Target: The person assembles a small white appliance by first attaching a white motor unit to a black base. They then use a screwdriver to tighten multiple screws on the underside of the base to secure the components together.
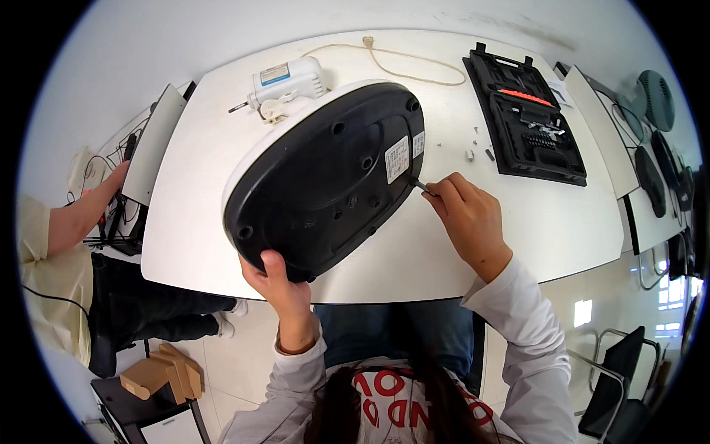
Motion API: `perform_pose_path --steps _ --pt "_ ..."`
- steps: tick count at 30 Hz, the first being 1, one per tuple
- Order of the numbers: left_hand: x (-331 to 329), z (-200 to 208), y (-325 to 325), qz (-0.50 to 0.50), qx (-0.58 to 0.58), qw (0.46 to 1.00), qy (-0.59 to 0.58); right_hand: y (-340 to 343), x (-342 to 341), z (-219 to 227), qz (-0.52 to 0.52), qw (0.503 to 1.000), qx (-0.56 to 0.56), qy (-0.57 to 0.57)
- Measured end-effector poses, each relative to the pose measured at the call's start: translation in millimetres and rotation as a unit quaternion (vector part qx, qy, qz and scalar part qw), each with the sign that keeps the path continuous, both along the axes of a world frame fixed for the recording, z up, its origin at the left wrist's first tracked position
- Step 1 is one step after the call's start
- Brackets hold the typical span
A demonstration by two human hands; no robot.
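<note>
A large oval base (303, 177), probably of an electric fan, is tipped up so that its black underside with recessed holes and white labels faces me. My left hand (279, 291) grips its lower edge, thumb on the black face. In my right hand (464, 214), thumb and forefinger pinch a thin dark screwdriver bit (423, 186), its tip against a hole near the base's right edge. Behind the base lies a white motor housing (290, 80) with a metal shaft pointing left. Whether the two are joined is hidden.
An open black tool case (529, 122) with bits and an orange-handled tool lies at the right of the white table (569, 229). Small screws and metal pieces (470, 155) sit beside it. A beige power cord (414, 74) curves along the back. Another person (66, 244) works at far left.
</note>
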State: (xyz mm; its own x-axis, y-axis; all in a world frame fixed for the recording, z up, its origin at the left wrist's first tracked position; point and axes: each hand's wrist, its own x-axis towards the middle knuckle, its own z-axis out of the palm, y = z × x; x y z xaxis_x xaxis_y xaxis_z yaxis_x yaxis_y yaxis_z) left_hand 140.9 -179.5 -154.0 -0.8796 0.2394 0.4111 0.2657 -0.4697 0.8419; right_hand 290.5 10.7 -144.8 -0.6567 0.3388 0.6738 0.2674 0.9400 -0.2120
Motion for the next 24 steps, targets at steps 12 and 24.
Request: perform_pose_path --steps 12,24 --pt "5 -34 -9 -0.047 -0.013 0.999 0.013 -1 -5 -12 -0.054 0.996 0.035 -0.060" --pt "8 -24 -12 -0.046 -0.066 0.995 0.050 7 -12 -18 -0.065 0.981 0.086 -0.161"
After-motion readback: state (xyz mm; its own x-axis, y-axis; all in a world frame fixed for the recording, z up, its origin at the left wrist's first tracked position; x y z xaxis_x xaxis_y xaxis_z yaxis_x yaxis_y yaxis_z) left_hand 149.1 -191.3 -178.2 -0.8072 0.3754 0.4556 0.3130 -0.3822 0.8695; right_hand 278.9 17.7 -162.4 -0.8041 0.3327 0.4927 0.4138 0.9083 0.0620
